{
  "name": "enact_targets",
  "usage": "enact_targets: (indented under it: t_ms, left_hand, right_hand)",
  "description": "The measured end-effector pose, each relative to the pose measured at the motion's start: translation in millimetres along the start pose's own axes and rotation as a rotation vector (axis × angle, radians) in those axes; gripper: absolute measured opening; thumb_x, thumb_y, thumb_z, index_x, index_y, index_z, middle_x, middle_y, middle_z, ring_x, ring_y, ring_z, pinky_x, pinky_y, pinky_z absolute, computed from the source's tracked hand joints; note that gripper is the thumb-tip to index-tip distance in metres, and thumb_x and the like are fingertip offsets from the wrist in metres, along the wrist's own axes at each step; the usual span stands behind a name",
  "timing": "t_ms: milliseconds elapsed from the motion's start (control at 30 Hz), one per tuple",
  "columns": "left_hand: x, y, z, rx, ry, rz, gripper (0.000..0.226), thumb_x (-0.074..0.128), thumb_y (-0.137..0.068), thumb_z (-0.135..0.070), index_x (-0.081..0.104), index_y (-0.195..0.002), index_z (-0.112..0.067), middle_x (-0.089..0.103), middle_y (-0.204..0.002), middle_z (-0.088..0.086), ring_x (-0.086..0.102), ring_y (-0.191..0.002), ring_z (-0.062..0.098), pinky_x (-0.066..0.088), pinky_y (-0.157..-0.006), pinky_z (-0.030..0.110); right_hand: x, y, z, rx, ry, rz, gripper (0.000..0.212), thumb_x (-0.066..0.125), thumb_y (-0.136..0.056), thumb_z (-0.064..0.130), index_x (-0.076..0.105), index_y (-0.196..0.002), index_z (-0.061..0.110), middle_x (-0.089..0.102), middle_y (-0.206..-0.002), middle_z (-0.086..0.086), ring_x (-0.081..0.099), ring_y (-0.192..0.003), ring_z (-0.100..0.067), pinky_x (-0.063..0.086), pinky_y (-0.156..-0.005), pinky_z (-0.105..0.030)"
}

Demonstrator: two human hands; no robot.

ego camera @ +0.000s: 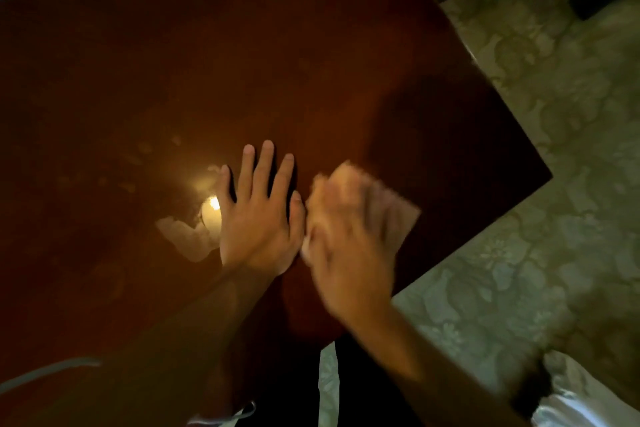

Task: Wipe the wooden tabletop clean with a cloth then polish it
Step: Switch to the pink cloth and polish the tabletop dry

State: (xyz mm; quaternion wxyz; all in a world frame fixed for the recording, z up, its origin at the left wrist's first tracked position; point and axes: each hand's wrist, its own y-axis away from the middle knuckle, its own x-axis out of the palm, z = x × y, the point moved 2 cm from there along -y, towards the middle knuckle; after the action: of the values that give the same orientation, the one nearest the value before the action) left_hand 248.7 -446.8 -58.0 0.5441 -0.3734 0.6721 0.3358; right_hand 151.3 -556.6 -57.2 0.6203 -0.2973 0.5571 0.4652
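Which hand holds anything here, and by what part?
The right hand presses the cloth from on top; blur hides the grip. The left hand lies flat, holding nothing.

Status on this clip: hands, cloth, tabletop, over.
Left hand flat on tabletop. Right hand blurred, pressing cloth beside it. Smudges at left. Nothing in the way.

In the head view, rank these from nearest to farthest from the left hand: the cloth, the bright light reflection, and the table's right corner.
Measured from the left hand:
1. Bright light reflection, touching its left edge.
2. Cloth, just to its right, under the right hand.
3. Table's right corner, far right.
The first two are nearly tied.
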Motion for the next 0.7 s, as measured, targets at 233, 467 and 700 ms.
enact_targets:
  t_ms: [233,467,700]
  left_hand:
    - [2,-1,0,0.006,0.019,-0.038,0.056,0.03,-0.101,-0.039,0.037,-0.153,-0.018,0.026,-0.163,0.012,0.016,-0.153,0.03,0.011,-0.121,0.056]
    - [4,-2,1,0.009,0.049,-0.015,0.057,0.034,-0.1,-0.041,0.037,-0.152,-0.019,0.025,-0.163,0.012,0.013,-0.153,0.032,0.008,-0.122,0.057]
    - [6,-3,3,0.03,0.041,0.018,0.058,0.033,-0.1,-0.046,0.033,-0.152,-0.021,0.023,-0.164,0.012,0.01,-0.154,0.032,0.007,-0.121,0.058]
  right_hand:
    - [-2,-11,-37,-0.25,0.084,0.101,0.069,0.031,-0.103,0.052,0.004,-0.163,0.034,0.011,-0.172,-0.002,0.012,-0.157,-0.032,0.02,-0.122,-0.061]
    - [-11,-91,-15,-0.014,0.057,0.023,0.068,0.018,-0.106,0.053,0.0,-0.164,0.024,0.002,-0.172,-0.01,-0.003,-0.158,-0.034,0.004,-0.125,-0.059]
    - [-16,-74,-25,-0.434,0.165,0.09,0.067,0.019,-0.104,0.056,0.006,-0.162,0.025,0.013,-0.17,-0.012,0.01,-0.156,-0.036,0.01,-0.124,-0.058]
